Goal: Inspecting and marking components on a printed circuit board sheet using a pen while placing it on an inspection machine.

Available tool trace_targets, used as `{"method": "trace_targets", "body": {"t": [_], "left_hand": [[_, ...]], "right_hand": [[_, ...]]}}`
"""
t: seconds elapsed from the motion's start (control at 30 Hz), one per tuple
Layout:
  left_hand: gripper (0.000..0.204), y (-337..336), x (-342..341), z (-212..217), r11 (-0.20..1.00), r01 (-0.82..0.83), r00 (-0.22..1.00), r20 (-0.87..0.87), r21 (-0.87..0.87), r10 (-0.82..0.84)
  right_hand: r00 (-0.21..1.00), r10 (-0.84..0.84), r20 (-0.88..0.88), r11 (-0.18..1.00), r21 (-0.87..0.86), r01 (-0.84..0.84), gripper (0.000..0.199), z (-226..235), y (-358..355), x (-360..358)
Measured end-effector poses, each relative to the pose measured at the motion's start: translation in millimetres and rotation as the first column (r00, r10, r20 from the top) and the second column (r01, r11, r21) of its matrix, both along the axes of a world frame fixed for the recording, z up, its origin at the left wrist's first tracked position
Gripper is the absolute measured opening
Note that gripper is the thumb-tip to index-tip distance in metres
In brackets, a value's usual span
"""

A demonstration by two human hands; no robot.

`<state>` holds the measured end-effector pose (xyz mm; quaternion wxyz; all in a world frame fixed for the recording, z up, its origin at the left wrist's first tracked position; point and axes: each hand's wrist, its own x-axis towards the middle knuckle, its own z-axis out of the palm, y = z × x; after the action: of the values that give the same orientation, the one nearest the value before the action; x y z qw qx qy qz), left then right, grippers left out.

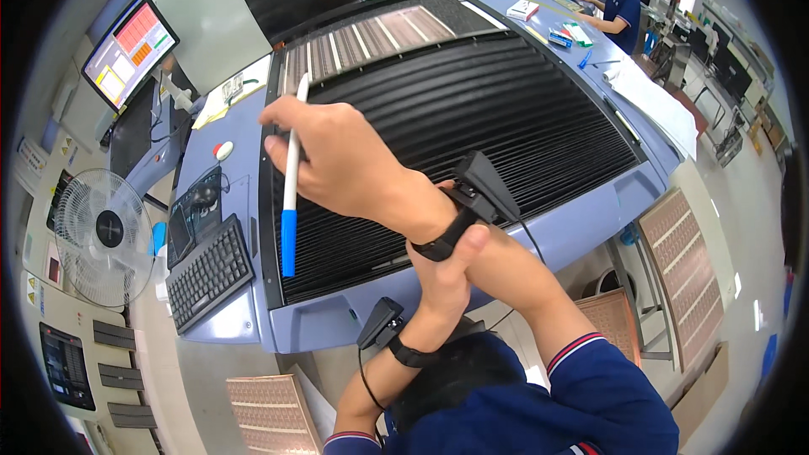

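Observation:
My right hand reaches up and left across a machine with a black ribbed cover. Between its thumb and fingers is a slim white pen, held nearly upright, with a blue cap on its lower end. My left hand is closed around my right forearm, just below the wrist strap; part of its fingers is hidden behind that arm. Each wrist carries a black strap with a small black device and a cable. Past the pen's upper end lies a brown striped panel on the machine bed.
A keyboard and a red-and-white button sit left on the blue machine frame, near a monitor and a fan. Patterned panels lean at the right. White cloth or paper lies on the right ledge. A co-worker is at the far right.

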<state>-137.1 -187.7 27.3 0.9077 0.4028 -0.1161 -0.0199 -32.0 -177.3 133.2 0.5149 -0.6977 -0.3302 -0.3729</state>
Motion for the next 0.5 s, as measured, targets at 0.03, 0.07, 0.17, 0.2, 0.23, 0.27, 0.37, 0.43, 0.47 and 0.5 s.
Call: {"method": "trace_targets", "body": {"t": [0.03,0.07,0.17,0.2,0.23,0.27,0.37,0.43,0.47,0.5], "left_hand": [[0.076,3,1,3,1.0,0.014,1.0,0.004,0.003,-0.014],[0.076,9,3,6,1.0,0.012,1.0,0.002,0.005,-0.012],[0.082,25,7,15,0.997,0.069,0.997,-0.024,0.038,-0.068],[0.082,27,8,15,0.997,0.062,0.998,-0.026,0.038,-0.061],[0.085,29,9,15,0.997,0.078,0.997,-0.016,0.027,-0.078],[0.088,30,10,14,0.995,0.095,0.995,-0.009,0.016,-0.095],[0.096,32,16,12,0.995,0.095,0.995,0.035,-0.024,-0.094],[0.099,35,13,12,0.995,0.1,0.994,0.038,-0.011,-0.1],[0.102,36,13,11,0.993,0.117,0.992,0.046,0.002,-0.117],[0.103,36,13,3,0.989,0.148,0.987,0.058,0.012,-0.149]], "right_hand": [[1.0,0.0,-0.005,1.0,0.001,0.0,0.017,-2,0,-1],[0.998,0.059,-0.013,0.998,-0.015,-0.059,0.015,-4,2,0],[0.986,0.151,-0.072,0.988,-0.03,-0.154,0.01,-11,5,-3],[0.976,0.18,-0.121,0.982,-0.029,-0.185,0.008,-14,6,-4],[0.971,0.189,-0.143,0.978,-0.063,-0.2,0.009,-15,5,-4],[0.969,0.197,-0.147,0.976,-0.063,-0.208,0.009,-17,5,-5],[0.946,0.273,-0.176,0.951,-0.101,-0.293,0.01,-20,7,-4],[0.924,0.305,-0.231,0.933,-0.124,-0.339,0.01,-18,9,-6],[0.903,0.324,-0.282,0.915,-0.148,-0.375,0.011,-16,8,-7],[0.899,0.331,-0.286,0.912,-0.149,-0.383,0.011,-16,7,-7]]}}
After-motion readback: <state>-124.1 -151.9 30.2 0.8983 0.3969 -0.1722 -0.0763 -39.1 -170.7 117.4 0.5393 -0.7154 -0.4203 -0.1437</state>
